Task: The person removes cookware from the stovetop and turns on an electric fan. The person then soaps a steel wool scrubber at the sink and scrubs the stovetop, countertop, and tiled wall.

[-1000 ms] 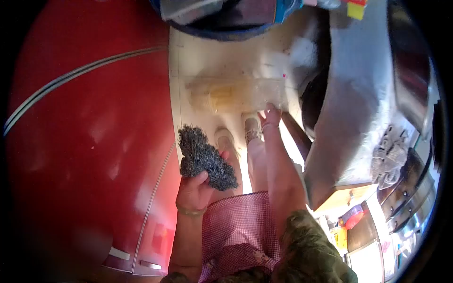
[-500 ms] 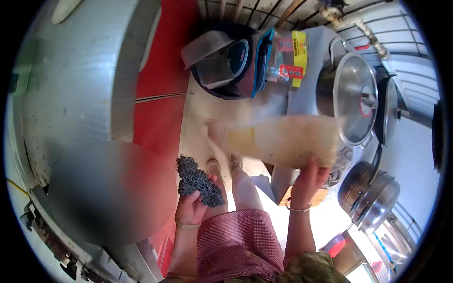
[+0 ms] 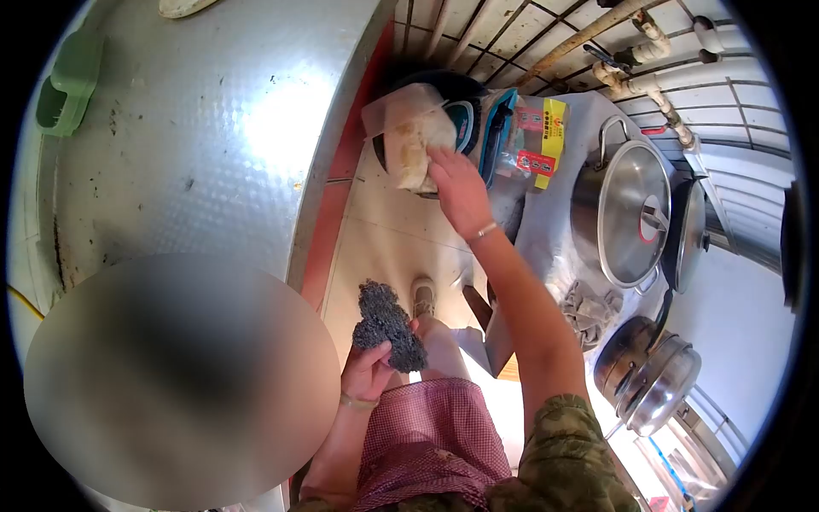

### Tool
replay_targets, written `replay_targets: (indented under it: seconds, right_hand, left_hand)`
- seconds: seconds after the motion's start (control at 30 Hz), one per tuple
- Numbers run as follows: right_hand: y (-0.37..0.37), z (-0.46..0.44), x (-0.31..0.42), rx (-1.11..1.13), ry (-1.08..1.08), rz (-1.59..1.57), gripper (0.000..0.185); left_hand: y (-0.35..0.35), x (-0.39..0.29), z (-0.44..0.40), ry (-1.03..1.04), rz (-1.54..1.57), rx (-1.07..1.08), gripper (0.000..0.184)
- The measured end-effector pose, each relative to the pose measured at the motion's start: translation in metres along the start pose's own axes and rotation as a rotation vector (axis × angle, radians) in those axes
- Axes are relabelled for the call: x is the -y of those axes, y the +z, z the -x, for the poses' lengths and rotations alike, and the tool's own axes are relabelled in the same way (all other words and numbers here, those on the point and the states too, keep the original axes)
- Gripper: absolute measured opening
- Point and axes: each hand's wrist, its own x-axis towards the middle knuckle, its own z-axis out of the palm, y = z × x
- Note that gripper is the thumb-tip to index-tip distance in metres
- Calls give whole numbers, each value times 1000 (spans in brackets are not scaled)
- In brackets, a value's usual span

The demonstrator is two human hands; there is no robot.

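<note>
My left hand (image 3: 368, 371) grips a dark grey, crinkled, porous slab (image 3: 389, 328) that looks like dried seaweed, held low in front of my legs. Stretched forward, my right hand (image 3: 461, 192) has its fingers on a crumpled, pale, clear plastic bag (image 3: 416, 154) with yellowish patches. The bag is over a dark round bin (image 3: 444, 81) on the floor, which also has a clear plastic container (image 3: 394, 111) at its top. My right fingertips are partly hidden against the bag.
A metal counter (image 3: 230, 162) runs along the left, with a green plastic holder (image 3: 72, 81). At right stand a lidded steel pot (image 3: 633, 213), stacked pans (image 3: 657, 384), a grey cloth (image 3: 590, 314) and yellow-and-red packaging (image 3: 542, 145). A blurred round patch covers the lower left.
My right hand has carried the plastic bag forward and left, from beside the pot to the bin, and the bag is now crumpled. My left hand still holds the dark slab, slightly further right.
</note>
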Motion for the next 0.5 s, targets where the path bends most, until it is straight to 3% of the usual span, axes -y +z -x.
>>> replay_targets:
  seconds: [0.07, 0.17, 0.27, 0.37, 0.4, 0.5]
  right_hand:
    - [9, -31, -4, 124, 84, 151, 29]
    - [39, -71, -30, 92, -20, 450, 32]
    - [67, -106, -58, 152, 73, 636, 39]
    - [95, -120, -78, 152, 214, 479, 41]
    - [88, -123, -76, 265, 221, 537, 40]
    - [64, -112, -69, 292, 177, 570, 35]
  left_hand:
    - [-2, 0, 1, 5, -15, -24, 57]
    - [-1, 1, 0, 8, -23, -51, 58]
    - [-2, 2, -10, 28, -28, -60, 58]
    - [-3, 4, -17, 22, -45, -147, 57]
    - [3, 3, -16, 38, -56, -156, 57]
    - [16, 2, -15, 57, -74, -127, 55]
